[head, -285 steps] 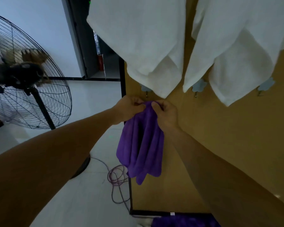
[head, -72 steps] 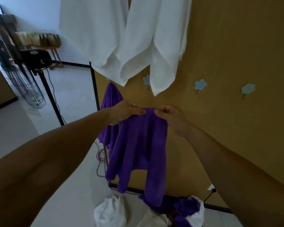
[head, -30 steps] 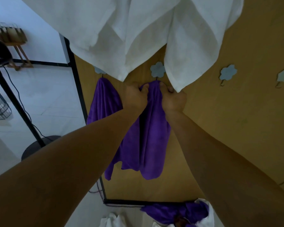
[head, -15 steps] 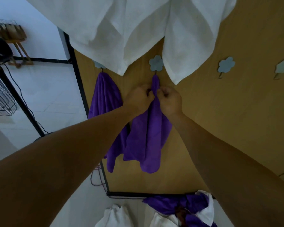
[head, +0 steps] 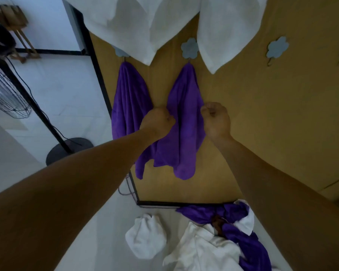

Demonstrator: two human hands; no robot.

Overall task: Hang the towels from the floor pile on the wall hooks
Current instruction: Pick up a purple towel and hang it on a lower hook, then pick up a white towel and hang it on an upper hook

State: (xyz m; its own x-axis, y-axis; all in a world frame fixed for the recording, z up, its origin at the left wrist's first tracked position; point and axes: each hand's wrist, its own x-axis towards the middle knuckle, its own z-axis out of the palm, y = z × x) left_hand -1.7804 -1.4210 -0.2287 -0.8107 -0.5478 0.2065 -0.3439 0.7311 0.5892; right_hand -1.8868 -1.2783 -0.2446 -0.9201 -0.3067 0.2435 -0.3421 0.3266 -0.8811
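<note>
Currently: purple towel [head: 184,114] is hanging from flower hook [head: 189,48]; my left hand [head: 158,122] and right hand [head: 216,120] are flanking it, fingers curled; whether gripping, I cannot tell.

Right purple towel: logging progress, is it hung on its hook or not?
Hung: the towel dangles by its top from the flower hook, draping downward.

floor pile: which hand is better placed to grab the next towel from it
Probably the right hand. The floor pile lies mostly below the right forearm, while the left hand overlaps the purple towel hanging between the hands, farther to the left.
</note>
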